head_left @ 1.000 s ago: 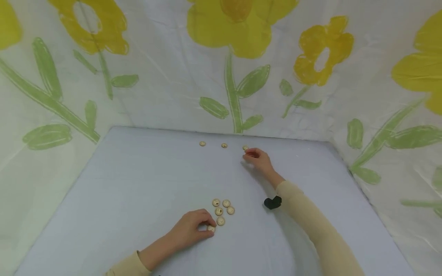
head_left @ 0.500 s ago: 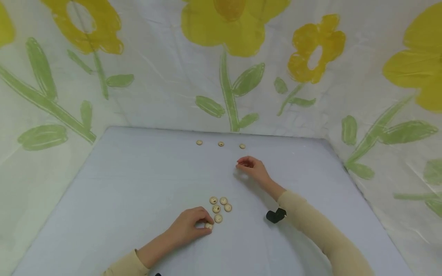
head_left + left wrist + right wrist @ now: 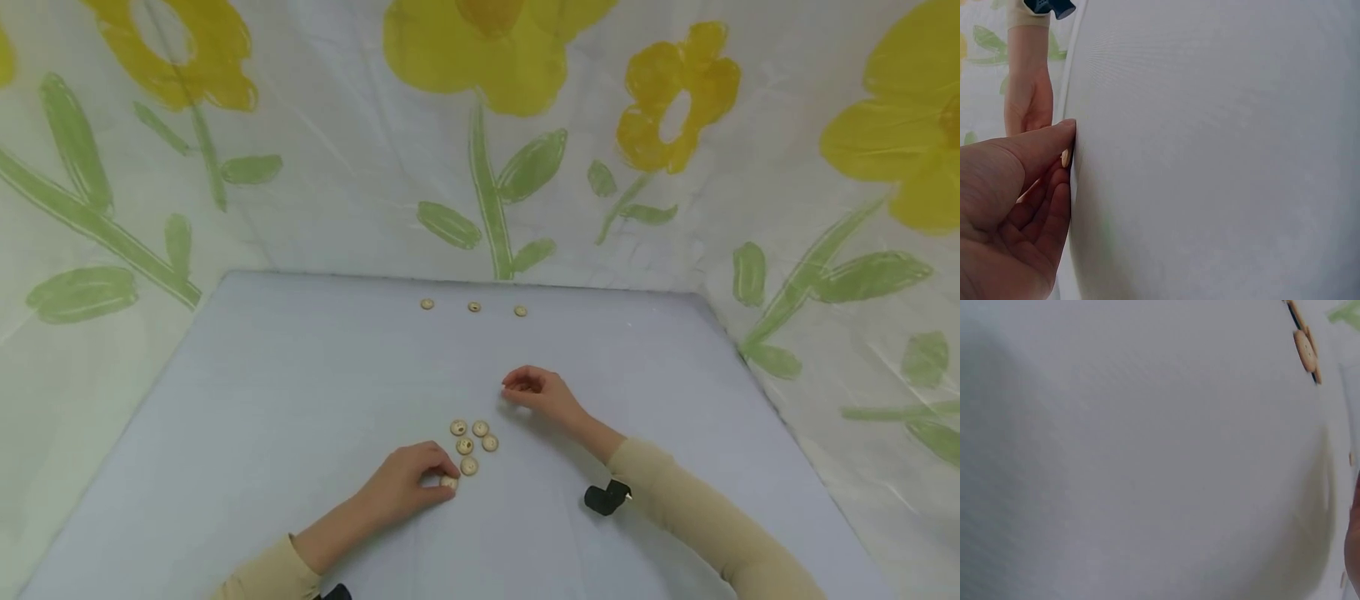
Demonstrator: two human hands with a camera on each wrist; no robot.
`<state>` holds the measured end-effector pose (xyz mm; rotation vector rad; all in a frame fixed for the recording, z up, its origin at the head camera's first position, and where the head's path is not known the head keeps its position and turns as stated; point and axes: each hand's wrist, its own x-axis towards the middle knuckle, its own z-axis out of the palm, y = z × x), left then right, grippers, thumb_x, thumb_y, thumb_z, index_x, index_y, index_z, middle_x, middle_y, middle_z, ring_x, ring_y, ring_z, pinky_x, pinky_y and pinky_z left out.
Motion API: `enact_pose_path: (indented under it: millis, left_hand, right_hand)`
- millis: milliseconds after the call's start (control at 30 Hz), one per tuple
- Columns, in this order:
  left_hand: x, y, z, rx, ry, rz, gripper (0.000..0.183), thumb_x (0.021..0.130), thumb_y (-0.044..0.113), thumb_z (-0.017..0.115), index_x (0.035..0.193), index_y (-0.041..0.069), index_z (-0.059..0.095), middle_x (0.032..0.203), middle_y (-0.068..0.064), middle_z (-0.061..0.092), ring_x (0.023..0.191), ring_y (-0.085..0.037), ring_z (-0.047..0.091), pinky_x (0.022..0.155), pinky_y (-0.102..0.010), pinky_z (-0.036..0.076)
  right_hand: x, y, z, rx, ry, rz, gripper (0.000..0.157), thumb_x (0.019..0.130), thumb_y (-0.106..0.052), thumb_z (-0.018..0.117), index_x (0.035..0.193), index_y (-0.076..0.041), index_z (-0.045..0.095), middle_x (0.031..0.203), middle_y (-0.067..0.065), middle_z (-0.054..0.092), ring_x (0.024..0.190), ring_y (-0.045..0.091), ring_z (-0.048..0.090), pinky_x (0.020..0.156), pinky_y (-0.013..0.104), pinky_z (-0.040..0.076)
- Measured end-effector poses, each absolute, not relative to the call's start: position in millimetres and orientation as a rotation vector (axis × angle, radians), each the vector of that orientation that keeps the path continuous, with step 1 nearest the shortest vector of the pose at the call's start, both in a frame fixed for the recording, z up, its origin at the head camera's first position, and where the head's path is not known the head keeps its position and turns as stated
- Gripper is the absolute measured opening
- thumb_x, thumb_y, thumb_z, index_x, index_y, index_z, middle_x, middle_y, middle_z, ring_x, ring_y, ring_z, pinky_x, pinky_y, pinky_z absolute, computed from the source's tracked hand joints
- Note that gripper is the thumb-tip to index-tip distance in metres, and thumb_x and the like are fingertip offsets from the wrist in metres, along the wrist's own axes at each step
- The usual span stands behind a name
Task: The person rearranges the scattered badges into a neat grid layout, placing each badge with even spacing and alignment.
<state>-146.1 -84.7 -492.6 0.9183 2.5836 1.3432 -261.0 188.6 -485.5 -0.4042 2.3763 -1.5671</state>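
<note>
Near the front of the table, my left hand [image 3: 408,482] holds a round wooden button [image 3: 448,482] between thumb and fingers. In the left wrist view the edge of that button [image 3: 1066,157] shows at the thumb tip. Just beyond it lies a small cluster of similar pale buttons [image 3: 465,446], some with a dark spot. My right hand [image 3: 546,395] is over the table behind and to the right of the cluster, fingers loosely bent, with nothing seen in them. Along the far side, three buttons [image 3: 475,307] lie spaced out in a row.
The pale table [image 3: 300,375] ends at a white sheet [image 3: 337,192] painted with yellow flowers, which rises behind it and on both sides. A black wrist camera [image 3: 606,497] sticks out from the right sleeve [image 3: 697,508].
My right hand has drawn back from the rightmost button of the far row toward the cluster, leaving that button on the table. The left hand keeps its hold; the head view has shifted slightly.
</note>
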Motion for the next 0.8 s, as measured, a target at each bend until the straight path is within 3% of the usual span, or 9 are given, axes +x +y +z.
enact_pose_path:
  millis: [333,533,800]
  left_hand:
    - [-146.9,-86.2,-493.1,0.888,2.578,1.336,0.015,0.083,0.013,0.078,0.095,0.014,0.071,0.095,0.008,0.065,0.089,-0.006,0.06,0.081,-0.028,0.051]
    - [-145.5,-87.3,-494.8,0.892,2.587,1.336,0.015,0.082,0.012,0.078,0.095,0.015,0.071,0.096,0.009,0.065,0.09,-0.006,0.06,0.081,-0.028,0.051]
    - [-144.8,-87.2,-494.4,0.903,2.58,1.355,0.016,0.082,0.01,0.078,0.095,0.013,0.071,0.096,0.007,0.065,0.09,-0.007,0.061,0.081,-0.027,0.051]
  right_hand:
    - [-233.9,183.1,-491.0,-0.555,2.365,-1.457,0.021,0.085,-0.019,0.076,0.101,-0.009,0.069,0.087,0.001,0.066,0.078,0.015,0.059,0.069,0.023,0.049]
    - [-217.7,179.9,-485.8,-0.761,2.412,-1.369,0.019,0.085,-0.013,0.077,0.1,-0.007,0.069,0.087,0.001,0.065,0.079,0.014,0.059,0.071,0.024,0.05]
    - [-215.7,181.2,-496.9,-0.939,2.508,-1.24,0.018,0.084,-0.02,0.079,0.098,-0.017,0.068,0.085,-0.009,0.063,0.078,0.008,0.058,0.07,0.024,0.051]
